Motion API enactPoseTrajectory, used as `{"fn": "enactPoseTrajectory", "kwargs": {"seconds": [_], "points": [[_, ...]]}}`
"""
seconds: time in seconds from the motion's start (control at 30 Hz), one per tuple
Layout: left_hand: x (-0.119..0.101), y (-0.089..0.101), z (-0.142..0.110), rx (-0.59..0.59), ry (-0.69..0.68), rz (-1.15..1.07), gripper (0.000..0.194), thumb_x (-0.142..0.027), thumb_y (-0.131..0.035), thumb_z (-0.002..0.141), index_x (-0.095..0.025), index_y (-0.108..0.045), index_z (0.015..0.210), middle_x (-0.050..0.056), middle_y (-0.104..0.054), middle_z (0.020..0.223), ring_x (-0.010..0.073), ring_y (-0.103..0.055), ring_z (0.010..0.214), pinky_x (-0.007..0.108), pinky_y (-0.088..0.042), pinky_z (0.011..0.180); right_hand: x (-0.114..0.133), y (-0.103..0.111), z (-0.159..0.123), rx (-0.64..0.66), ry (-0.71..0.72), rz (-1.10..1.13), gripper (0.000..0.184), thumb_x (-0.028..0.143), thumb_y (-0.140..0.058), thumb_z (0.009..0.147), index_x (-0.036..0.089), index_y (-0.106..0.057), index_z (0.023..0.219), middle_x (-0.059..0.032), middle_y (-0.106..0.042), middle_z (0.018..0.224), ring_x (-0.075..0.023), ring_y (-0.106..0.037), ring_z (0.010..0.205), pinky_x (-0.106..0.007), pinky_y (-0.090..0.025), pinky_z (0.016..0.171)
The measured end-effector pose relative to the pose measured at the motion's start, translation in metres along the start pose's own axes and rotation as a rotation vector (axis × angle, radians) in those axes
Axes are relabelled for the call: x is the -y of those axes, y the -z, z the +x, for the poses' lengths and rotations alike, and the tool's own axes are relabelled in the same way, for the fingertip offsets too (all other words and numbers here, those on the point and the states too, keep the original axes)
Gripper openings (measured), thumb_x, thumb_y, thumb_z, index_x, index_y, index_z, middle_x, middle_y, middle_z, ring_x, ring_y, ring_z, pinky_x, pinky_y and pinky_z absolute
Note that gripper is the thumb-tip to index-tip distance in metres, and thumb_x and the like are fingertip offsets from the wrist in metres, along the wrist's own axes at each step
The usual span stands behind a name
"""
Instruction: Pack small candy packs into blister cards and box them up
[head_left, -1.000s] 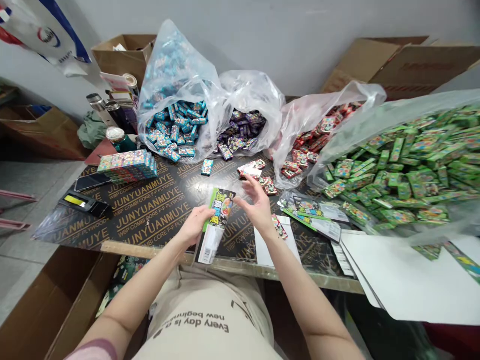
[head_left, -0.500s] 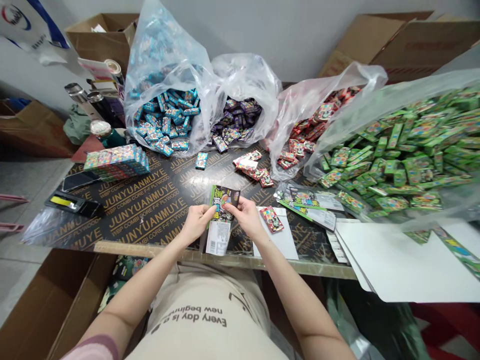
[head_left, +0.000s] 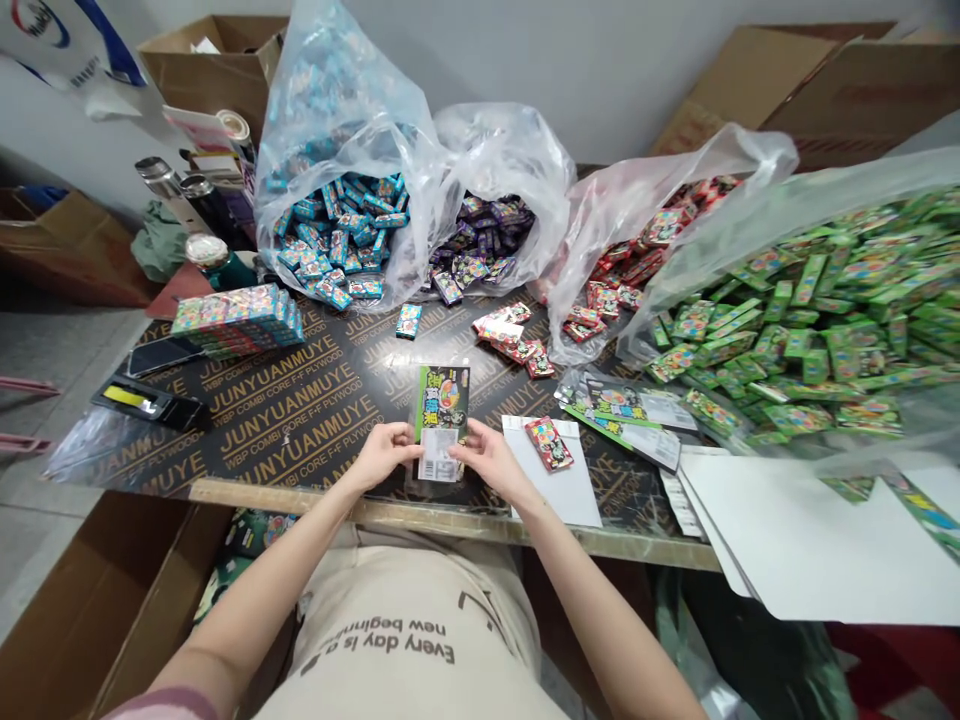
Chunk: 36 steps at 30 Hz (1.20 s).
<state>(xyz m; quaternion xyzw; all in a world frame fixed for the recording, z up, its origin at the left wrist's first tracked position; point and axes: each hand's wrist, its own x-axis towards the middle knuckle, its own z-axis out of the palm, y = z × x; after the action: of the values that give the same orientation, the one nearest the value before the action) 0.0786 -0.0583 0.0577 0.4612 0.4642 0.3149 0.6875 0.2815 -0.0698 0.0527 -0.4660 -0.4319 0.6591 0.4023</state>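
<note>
A flat printed packet (head_left: 442, 405), black and green with a pale barcode panel at its lower end, is held upright in front of me over the table. My left hand (head_left: 386, 455) pinches its left edge, thumb on the front. On the other side my right hand (head_left: 486, 458) grips the lower right edge, its thumb lying on the pale panel. To the right of that hand, a small red box (head_left: 548, 444) rests on a white card (head_left: 559, 490). More printed packets (head_left: 622, 410) overlap farther right.
Clear bags stand at the back with blue boxes (head_left: 337, 235), purple boxes (head_left: 487, 235), red boxes (head_left: 637, 255) and green boxes (head_left: 810, 310). A stacked block of boxes (head_left: 236, 320) and a black tape dispenser (head_left: 150, 400) sit left. White sheets (head_left: 817, 540) overhang the front right edge.
Both hands have moved down the packet to its lower end, and the packet now stands straighter, with its front uncovered. The view has shifted slightly.
</note>
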Motion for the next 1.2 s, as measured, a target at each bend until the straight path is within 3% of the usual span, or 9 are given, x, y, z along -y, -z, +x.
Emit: {"fn": "enactPoseTrajectory", "kwargs": {"seconds": [0.07,0.17,0.27,0.37,0.5,0.63,0.8,0.97,1.2], "points": [[-0.001,0.000,0.000,0.030,-0.032,-0.017,0.037,-0.038,-0.080,0.059,-0.011,-0.066,0.081,0.004,-0.069,0.073,0.0160,-0.064,0.067,0.026,-0.051,0.065,-0.001,-0.002,-0.001,-0.052,0.060,0.014,0.039,0.035,-0.076,0.067,0.019,-0.061,0.099,-0.0015,-0.072,0.087,-0.0172,-0.067,0.077,-0.031,-0.054,0.075],[-0.010,-0.005,0.001,-0.071,-0.158,-0.063,0.044,-0.037,-0.076,0.066,-0.013,-0.065,0.102,0.009,-0.071,0.099,0.0208,-0.066,0.090,0.032,-0.051,0.085,0.004,-0.011,-0.005,-0.082,0.112,-0.017,0.038,0.039,-0.076,0.068,0.020,-0.062,0.099,-0.0043,-0.071,0.099,-0.0195,-0.067,0.090,-0.033,-0.052,0.085],[-0.018,-0.012,-0.005,-0.117,-0.209,-0.054,0.040,-0.036,-0.073,0.070,-0.013,-0.067,0.102,0.010,-0.071,0.104,0.0219,-0.066,0.094,0.033,-0.049,0.089,0.016,-0.023,-0.009,-0.140,0.139,0.081,0.046,0.053,-0.066,0.075,0.021,-0.062,0.108,-0.0067,-0.068,0.113,-0.0216,-0.064,0.103,-0.036,-0.050,0.091],[-0.020,-0.020,-0.019,-0.087,-0.181,-0.059,0.039,-0.033,-0.075,0.068,-0.014,-0.069,0.100,0.008,-0.072,0.103,0.0219,-0.066,0.093,0.032,-0.048,0.089,0.032,-0.034,-0.008,-0.261,0.113,0.254,0.050,0.061,-0.049,0.083,0.020,-0.065,0.107,-0.0084,-0.071,0.107,-0.0239,-0.063,0.105,-0.039,-0.052,0.089],[-0.025,-0.030,-0.032,-0.206,-0.117,-0.251,0.040,-0.039,-0.074,0.067,-0.014,-0.071,0.099,0.008,-0.073,0.101,0.0228,-0.065,0.096,0.033,-0.048,0.089,0.048,-0.043,-0.011,-0.284,0.068,0.332,0.024,0.040,-0.062,0.074,0.020,-0.072,0.083,-0.0057,-0.075,0.088,-0.0251,-0.068,0.090,-0.041,-0.052,0.087],[-0.043,-0.033,-0.031,-0.283,-0.022,-0.490,0.030,-0.041,-0.069,0.070,-0.012,-0.074,0.078,0.009,-0.074,0.083,0.0215,-0.068,0.085,0.032,-0.050,0.083,0.054,-0.046,-0.016,-0.234,0.118,0.311,0.013,0.028,-0.064,0.069,0.021,-0.073,0.075,-0.0036,-0.075,0.079,-0.0223,-0.070,0.080,-0.039,-0.053,0.086],[-0.067,-0.031,-0.037,-0.316,-0.201,-0.142,0.019,-0.025,-0.072,0.066,-0.017,-0.075,0.083,0.007,-0.075,0.088,0.0210,-0.069,0.081,0.035,-0.051,0.084,0.051,-0.031,-0.018,-0.326,0.297,-0.020,0.016,0.033,-0.067,0.075,0.025,-0.074,0.088,-0.0034,-0.075,0.091,-0.0225,-0.070,0.086,-0.040,-0.054,0.085],[-0.079,-0.027,-0.046,-0.318,-0.513,0.381,0.009,-0.023,-0.073,0.067,-0.023,-0.077,0.075,0.007,-0.075,0.090,0.0224,-0.068,0.086,0.036,-0.050,0.090,0.052,-0.013,-0.022,-0.192,0.539,-0.326,0.012,0.033,-0.067,0.078,0.029,-0.076,0.084,-0.0027,-0.074,0.099,-0.0237,-0.069,0.095,-0.042,-0.053,0.092],[-0.092,-0.013,-0.030,-0.209,-0.263,0.282,0.018,-0.030,-0.079,0.061,-0.016,-0.076,0.072,0.007,-0.073,0.068,0.0200,-0.066,0.063,0.030,-0.054,0.064,0.072,-0.017,-0.023,-0.195,0.333,-0.266,0.014,0.034,-0.074,0.071,0.024,-0.076,0.080,-0.0028,-0.075,0.075,-0.0194,-0.068,0.065,-0.033,-0.057,0.064]]}}
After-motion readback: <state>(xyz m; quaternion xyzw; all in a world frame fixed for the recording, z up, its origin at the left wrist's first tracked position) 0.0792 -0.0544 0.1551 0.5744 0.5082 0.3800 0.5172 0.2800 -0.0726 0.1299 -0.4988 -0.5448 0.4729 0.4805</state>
